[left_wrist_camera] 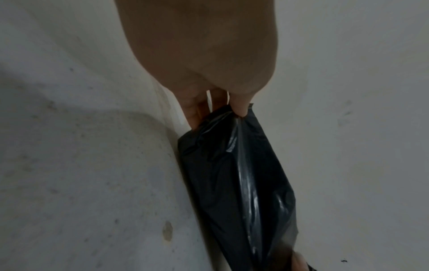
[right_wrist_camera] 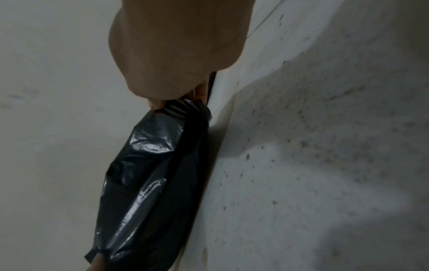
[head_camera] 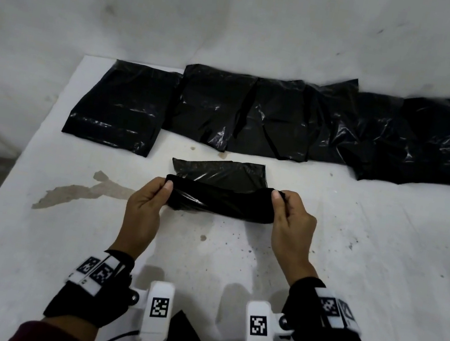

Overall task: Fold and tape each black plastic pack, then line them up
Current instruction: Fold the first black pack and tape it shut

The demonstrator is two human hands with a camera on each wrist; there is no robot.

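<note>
L hand [head_camera: 144,206] & R hand [head_camera: 289,226] each pinch an end of the pack [head_camera: 220,200] — fold lifted over table [head_camera: 232,261], other packs [head_camera: 256,116] behind.

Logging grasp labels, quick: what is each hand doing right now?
Left hand: pinching the left end of the black plastic pack.
Right hand: pinching the right end of the same pack.

Stained white table [head_camera: 377,285], row of black packs [head_camera: 286,118] along back
</note>
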